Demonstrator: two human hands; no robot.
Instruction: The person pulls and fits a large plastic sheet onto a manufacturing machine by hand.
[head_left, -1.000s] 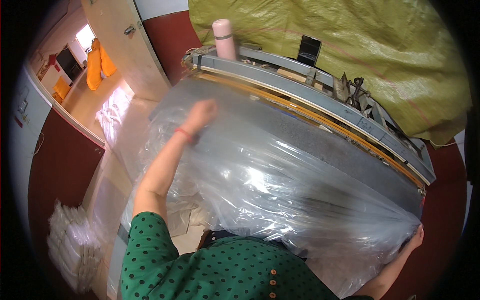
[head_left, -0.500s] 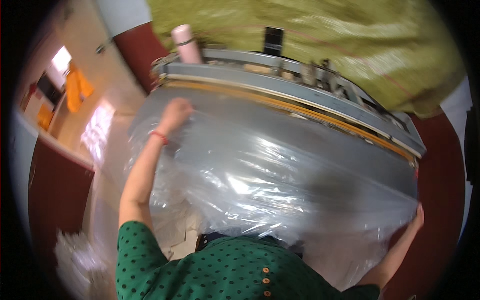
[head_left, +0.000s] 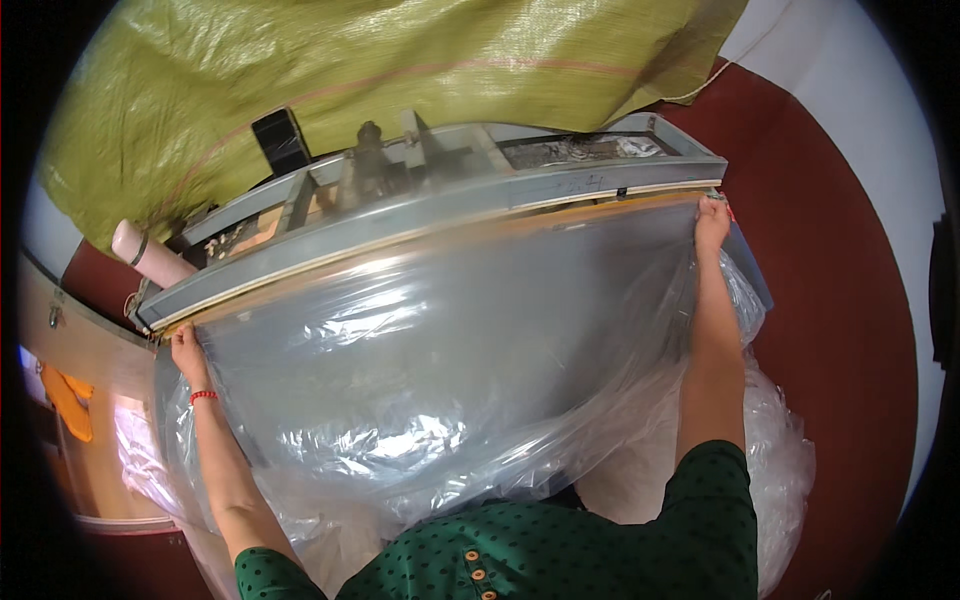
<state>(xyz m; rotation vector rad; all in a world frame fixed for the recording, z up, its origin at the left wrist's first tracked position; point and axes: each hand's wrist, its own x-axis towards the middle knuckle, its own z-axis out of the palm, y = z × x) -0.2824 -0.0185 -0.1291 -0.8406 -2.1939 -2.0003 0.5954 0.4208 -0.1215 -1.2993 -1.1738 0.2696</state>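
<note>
A wide sheet of clear plastic film [head_left: 390, 440] lies stretched over a grey tabletop and hangs in folds toward me. My left hand [head_left: 188, 352], below a red bead bracelet [head_left: 204, 396] on the wrist, pinches the film's far left corner. At the far right corner, my right hand [head_left: 712, 222] is closed on the film too. Both hands are at the orange-brown strip [head_left: 560, 216] that runs along the front of a long grey metal sealing bar [head_left: 420, 225]. The film's far edge lies along this strip.
Behind the bar is a metal frame [head_left: 300, 200] with compartments of small scraps. A pink bottle [head_left: 150, 254] and a dark phone [head_left: 281, 140] stand there, before a yellow-green woven sheet [head_left: 420, 60]. Bunched plastic [head_left: 780, 470] hangs at the right. At the left is a doorway with orange cloth [head_left: 68, 400].
Both hands have moved away from me to the bar, drawing the film's far edge up to the strip. The left hand has closed on the film corner. My view has turned to the right.
</note>
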